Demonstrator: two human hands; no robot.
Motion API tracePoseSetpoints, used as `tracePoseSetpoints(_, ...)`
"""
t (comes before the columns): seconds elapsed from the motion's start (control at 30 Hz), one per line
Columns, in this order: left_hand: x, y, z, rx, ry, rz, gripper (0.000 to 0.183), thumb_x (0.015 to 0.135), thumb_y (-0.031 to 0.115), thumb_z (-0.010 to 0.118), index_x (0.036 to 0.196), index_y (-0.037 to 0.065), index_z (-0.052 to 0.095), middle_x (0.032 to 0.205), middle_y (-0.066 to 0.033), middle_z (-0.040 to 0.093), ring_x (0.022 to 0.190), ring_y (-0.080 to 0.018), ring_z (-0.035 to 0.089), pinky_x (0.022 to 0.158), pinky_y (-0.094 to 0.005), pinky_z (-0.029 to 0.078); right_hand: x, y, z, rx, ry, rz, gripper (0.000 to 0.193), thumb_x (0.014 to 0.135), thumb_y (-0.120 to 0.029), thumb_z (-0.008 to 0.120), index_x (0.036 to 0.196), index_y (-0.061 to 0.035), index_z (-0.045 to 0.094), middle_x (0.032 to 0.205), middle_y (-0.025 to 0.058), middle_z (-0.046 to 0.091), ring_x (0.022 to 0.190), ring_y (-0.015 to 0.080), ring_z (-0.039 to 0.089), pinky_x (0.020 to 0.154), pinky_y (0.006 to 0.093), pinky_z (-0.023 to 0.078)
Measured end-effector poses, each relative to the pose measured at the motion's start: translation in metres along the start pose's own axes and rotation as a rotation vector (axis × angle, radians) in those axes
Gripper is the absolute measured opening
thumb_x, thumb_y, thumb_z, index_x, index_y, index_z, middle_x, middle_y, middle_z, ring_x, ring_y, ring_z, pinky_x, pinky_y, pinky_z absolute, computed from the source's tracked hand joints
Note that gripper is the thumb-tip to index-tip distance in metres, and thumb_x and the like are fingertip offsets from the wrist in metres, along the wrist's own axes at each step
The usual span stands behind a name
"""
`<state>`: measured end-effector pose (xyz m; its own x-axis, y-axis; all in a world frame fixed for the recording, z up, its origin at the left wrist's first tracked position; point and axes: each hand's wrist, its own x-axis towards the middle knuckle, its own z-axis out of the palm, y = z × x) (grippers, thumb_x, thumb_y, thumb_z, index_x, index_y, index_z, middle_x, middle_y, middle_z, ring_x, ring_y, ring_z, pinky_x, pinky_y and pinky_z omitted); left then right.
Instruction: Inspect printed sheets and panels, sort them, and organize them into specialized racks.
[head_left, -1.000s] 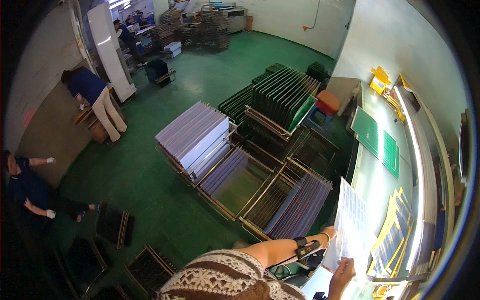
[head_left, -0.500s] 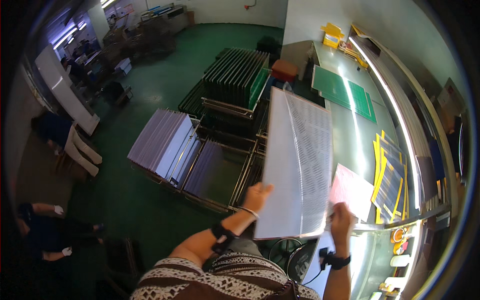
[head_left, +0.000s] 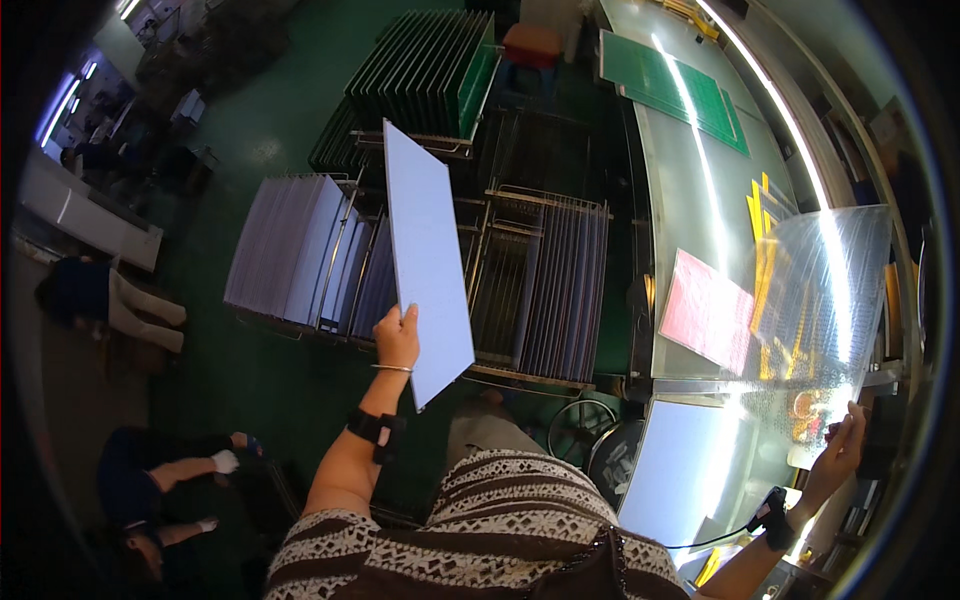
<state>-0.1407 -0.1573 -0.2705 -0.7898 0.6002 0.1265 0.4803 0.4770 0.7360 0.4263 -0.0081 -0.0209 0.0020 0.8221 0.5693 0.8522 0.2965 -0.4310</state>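
My left hand (head_left: 397, 338) grips the near edge of a pale blue rectangular panel (head_left: 426, 250) and holds it tilted above a wire rack (head_left: 545, 282) on the floor. My right hand (head_left: 840, 450) pinches the lower corner of a clear, shiny plastic sheet (head_left: 815, 310), which it lifts over the long workbench (head_left: 690, 190). A pink sheet (head_left: 706, 310) lies flat on the bench just left of the clear sheet. Both wrists wear dark bands.
Racks of pale panels (head_left: 295, 250) and dark green boards (head_left: 425, 70) stand on the green floor. A green mat (head_left: 675, 80) and yellow pieces (head_left: 765, 205) lie on the bench. One person bends at the left (head_left: 105, 295), another crouches lower left (head_left: 165, 480).
The panel and the clear sheet, held together before, are now apart. My left hand has swung the panel left over the racks; my right hand has carried the clear sheet right over the bench.
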Motion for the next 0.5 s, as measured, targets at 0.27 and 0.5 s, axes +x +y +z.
tracePoseSetpoints(0.27,-0.017,0.01,0.083,-0.072,-0.068,-0.014,0.023,0.081,0.019,0.051,0.092,0.0,0.06,0.073,-0.0222,0.058,0.066,-0.0373,0.058,0.059,-0.041,0.046,-0.029,0.019,0.003,-0.388,-0.104,-0.064,0.016,0.088,-0.01,0.044,0.096,-0.0038,0.056,0.06,0.0023,0.046,0.052,0.0077,0.042,0.049,0.0226,0.036)
tracePoseSetpoints(0.5,-0.017,0.023,0.103,-0.063,-0.128,0.007,0.021,0.082,0.018,0.051,0.088,0.001,0.059,0.071,-0.0221,0.057,0.066,-0.0381,0.057,0.058,-0.0428,0.045,-0.053,0.031,-0.002,-0.374,-0.152,0.087,0.016,0.088,-0.011,0.044,0.096,-0.004,0.056,0.058,0.0005,0.044,0.051,0.0062,0.04,0.046,0.0217,0.033)
